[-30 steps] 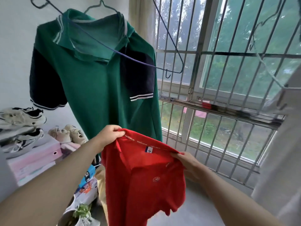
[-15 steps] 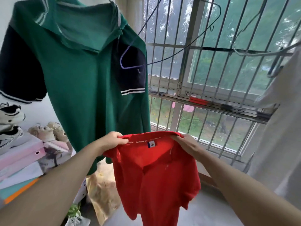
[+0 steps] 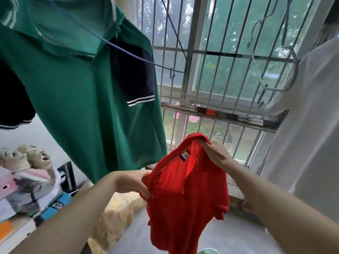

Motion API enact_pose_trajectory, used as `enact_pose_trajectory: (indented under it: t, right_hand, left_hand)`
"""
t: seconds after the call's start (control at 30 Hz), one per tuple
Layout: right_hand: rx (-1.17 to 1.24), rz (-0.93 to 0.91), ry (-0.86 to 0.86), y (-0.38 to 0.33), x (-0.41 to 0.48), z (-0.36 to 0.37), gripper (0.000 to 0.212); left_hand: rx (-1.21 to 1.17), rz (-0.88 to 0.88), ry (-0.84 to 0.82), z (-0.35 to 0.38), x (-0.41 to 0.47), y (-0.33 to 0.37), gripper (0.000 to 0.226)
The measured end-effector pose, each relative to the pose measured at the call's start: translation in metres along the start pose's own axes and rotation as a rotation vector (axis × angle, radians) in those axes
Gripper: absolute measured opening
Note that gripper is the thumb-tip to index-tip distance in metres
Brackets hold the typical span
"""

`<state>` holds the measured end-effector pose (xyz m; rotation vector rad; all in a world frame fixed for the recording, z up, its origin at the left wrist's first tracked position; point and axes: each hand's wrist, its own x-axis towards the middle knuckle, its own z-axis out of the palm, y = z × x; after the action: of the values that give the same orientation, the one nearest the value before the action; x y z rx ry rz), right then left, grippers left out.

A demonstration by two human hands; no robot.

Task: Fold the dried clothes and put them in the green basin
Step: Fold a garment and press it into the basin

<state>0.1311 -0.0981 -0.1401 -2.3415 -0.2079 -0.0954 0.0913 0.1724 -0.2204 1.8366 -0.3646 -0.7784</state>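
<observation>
A red shirt [image 3: 185,202] hangs in front of me, held up by its shoulders with the collar label facing me. My left hand [image 3: 133,182] grips the left shoulder low down. My right hand [image 3: 215,153] pinches the right shoulder higher up, so the shirt's top edge slants up to the right. A sliver of the green basin [image 3: 208,251] shows at the bottom edge, below the shirt.
A green polo shirt [image 3: 78,99] with dark sleeves hangs on a hanger at upper left. A white garment [image 3: 311,125] hangs at right. Barred window [image 3: 216,74] lies ahead, with empty wire hangers. Shoes [image 3: 23,158] and boxes are stacked at left; a beige bag [image 3: 117,217] lies on the floor.
My right hand has risen and my left hand has dropped, tilting the red shirt's shoulder line. The view has shifted closer to the green polo.
</observation>
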Motion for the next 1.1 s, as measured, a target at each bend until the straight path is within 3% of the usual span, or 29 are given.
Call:
enact_pose_trajectory:
  t: [0.07, 0.13, 0.3, 0.43, 0.5, 0.57, 0.67, 0.73, 0.83, 0.9, 1.0, 1.1]
  right_hand:
    - [-0.009, 0.006, 0.024, 0.004, -0.001, -0.008, 0.084]
    - [0.017, 0.023, 0.058, 0.010, -0.001, -0.014, 0.090]
    - [0.171, 0.095, 0.045, 0.012, -0.012, -0.021, 0.107]
    - [0.235, 0.102, 0.074, 0.015, -0.018, -0.026, 0.145]
    - [0.236, 0.135, 0.093, 0.021, -0.016, -0.029, 0.134]
    - [0.248, 0.190, 0.117, 0.025, -0.015, -0.032, 0.111]
    - [0.270, 0.218, 0.138, 0.028, -0.011, -0.032, 0.096]
    - [0.258, 0.221, 0.142, 0.027, -0.010, -0.033, 0.093]
    - [0.259, 0.219, 0.147, 0.026, -0.013, -0.039, 0.092]
    - [0.265, 0.229, 0.155, 0.031, -0.015, -0.044, 0.096]
    - [0.247, 0.272, 0.157, 0.036, -0.023, -0.054, 0.075]
    - [0.257, 0.288, 0.159, 0.040, -0.027, -0.063, 0.072]
  left_hand:
    - [0.014, 0.001, -0.047, 0.004, 0.010, 0.002, 0.069]
    - [0.087, 0.032, -0.033, 0.008, 0.020, 0.002, 0.055]
    - [0.125, 0.140, 0.183, 0.029, 0.049, 0.005, 0.027]
    - [0.173, 0.156, 0.204, 0.049, 0.060, 0.010, 0.041]
    - [0.195, 0.162, 0.161, 0.062, 0.065, 0.009, 0.053]
    - [0.254, 0.177, 0.134, 0.074, 0.070, 0.007, 0.062]
    - [0.492, 0.270, 0.336, 0.089, 0.081, 0.000, 0.061]
    - [0.569, 0.347, 0.505, 0.096, 0.084, 0.002, 0.039]
    - [0.367, 0.373, 0.617, 0.097, 0.084, 0.016, 0.019]
    - [0.108, 0.402, 0.643, 0.091, 0.081, 0.029, 0.023]
    - [-0.162, 0.432, 0.666, 0.081, 0.069, 0.053, 0.032]
    - [-0.208, 0.399, 0.631, 0.069, 0.066, 0.061, 0.025]
